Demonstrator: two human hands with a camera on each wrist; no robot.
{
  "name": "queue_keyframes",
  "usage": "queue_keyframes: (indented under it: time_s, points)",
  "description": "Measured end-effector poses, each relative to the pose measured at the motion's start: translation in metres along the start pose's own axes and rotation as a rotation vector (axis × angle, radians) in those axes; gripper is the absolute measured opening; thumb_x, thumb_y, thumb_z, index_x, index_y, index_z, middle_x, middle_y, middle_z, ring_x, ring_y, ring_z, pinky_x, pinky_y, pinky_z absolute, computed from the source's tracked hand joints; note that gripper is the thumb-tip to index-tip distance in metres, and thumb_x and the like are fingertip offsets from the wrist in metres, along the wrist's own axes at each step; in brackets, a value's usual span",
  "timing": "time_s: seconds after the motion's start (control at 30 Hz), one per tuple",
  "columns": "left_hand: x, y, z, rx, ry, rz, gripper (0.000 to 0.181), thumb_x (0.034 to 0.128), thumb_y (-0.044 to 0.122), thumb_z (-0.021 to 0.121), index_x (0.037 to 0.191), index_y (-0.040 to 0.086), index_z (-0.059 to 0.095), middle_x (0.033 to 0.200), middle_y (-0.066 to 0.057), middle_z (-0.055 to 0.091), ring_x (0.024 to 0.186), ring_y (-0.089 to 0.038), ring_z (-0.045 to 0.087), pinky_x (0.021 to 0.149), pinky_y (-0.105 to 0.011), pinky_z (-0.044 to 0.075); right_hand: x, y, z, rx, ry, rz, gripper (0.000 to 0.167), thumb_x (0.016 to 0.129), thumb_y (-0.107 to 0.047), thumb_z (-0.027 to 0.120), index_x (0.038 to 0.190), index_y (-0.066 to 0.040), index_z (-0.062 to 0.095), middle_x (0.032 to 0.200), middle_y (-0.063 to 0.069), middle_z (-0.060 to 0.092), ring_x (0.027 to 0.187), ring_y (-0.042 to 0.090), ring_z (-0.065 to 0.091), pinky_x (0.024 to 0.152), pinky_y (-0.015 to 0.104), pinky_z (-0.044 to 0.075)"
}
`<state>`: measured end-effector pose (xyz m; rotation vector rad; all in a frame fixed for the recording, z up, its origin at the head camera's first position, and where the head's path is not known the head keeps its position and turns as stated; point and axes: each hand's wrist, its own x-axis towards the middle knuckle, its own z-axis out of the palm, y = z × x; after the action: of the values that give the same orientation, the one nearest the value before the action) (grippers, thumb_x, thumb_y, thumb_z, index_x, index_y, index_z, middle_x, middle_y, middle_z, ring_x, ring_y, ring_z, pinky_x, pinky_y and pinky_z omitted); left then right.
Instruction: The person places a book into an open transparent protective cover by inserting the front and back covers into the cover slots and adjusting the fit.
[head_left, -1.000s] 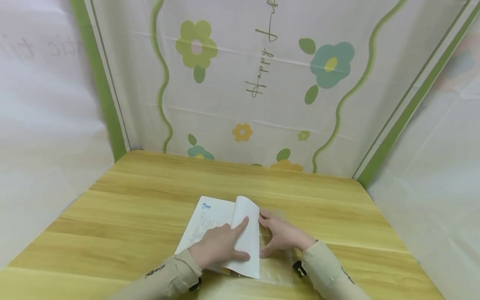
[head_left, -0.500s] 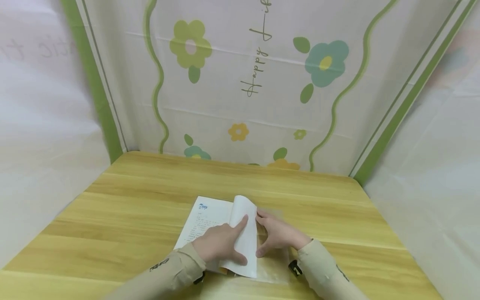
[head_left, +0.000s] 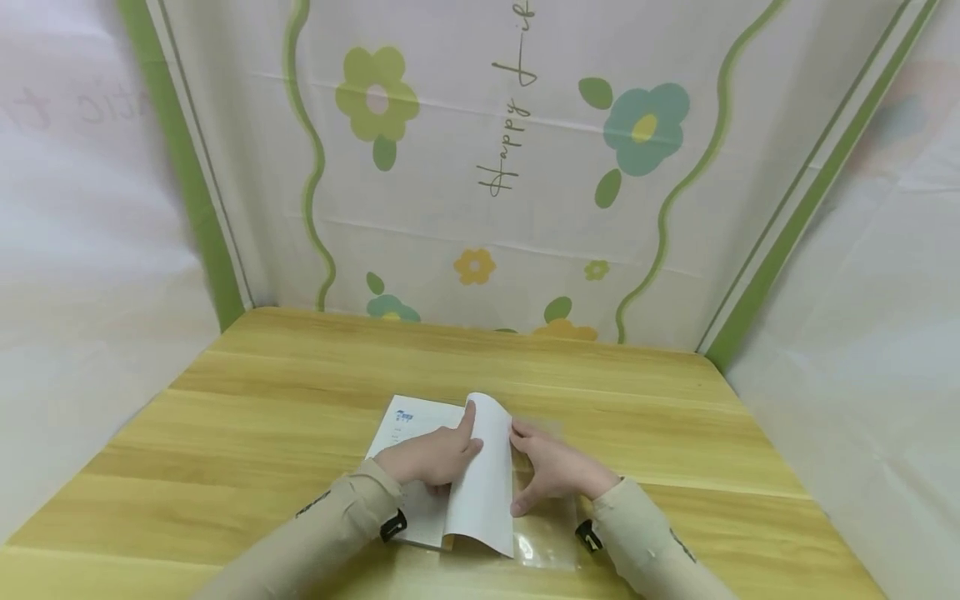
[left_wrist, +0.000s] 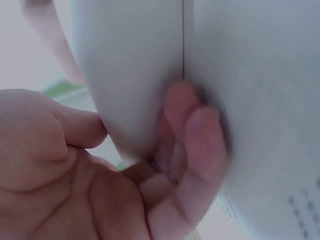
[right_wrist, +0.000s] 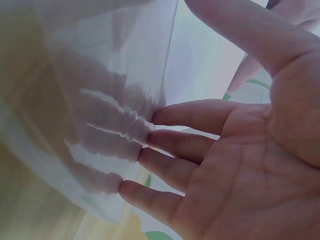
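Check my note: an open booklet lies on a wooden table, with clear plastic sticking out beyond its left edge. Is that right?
Not quite, the side is wrong: the clear plastic sticks out beyond the right edge, by the right hand, as the head view shows. An open booklet does lie on a wooden table.

The flowered backdrop (head_left: 450, 167) reads "Happy"; the printed page (head_left: 412, 419) is illegible.
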<state>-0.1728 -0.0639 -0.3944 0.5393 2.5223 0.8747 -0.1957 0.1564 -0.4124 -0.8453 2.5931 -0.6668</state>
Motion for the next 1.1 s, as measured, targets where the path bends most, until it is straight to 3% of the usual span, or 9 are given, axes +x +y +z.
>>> queue_keyframes:
  time_s: [0.07, 0.3, 1.1]
  points:
    - [0.002, -0.005, -0.004, -0.075, -0.026, 0.003, 0.069, 0.1091, 0.027, 0.033, 0.154, 0.003, -0.014, 0.063, -0.013, 0.059, 0.046, -0.022, 0.057, 0.047, -0.036, 0.052, 0.0, 0.0, 0.001, 0.004, -0.003, 0.004, 0.11, 0.063, -0.026, 0.094, 0.143, 0.018, 0.032, 0.156, 0.029, 0.017, 0.142, 0.042, 0.021, 0.114, 0.049, 0.022]
    - [0.008, -0.016, -0.01, -0.184, -0.05, 0.023, 0.075, 0.1079, 0.03, 0.037, 0.153, -0.003, -0.013, 0.064, -0.014, 0.062, 0.052, -0.023, 0.061, 0.049, -0.036, 0.054, -0.001, -0.001, -0.001, 0.014, -0.004, 0.004, 0.11, 0.064, -0.025, 0.094, 0.143, 0.018, 0.031, 0.156, 0.03, 0.016, 0.142, 0.042, 0.019, 0.114, 0.049, 0.022]
    - [0.013, -0.03, -0.012, -0.252, -0.077, 0.054, 0.084, 0.1048, 0.039, 0.046, 0.154, 0.0, -0.01, 0.065, -0.015, 0.061, 0.049, -0.022, 0.06, 0.047, -0.035, 0.053, -0.002, 0.0, -0.001, 0.018, -0.021, -0.013, 0.11, 0.064, -0.026, 0.093, 0.143, 0.018, 0.03, 0.156, 0.03, 0.016, 0.142, 0.043, 0.019, 0.113, 0.051, 0.022]
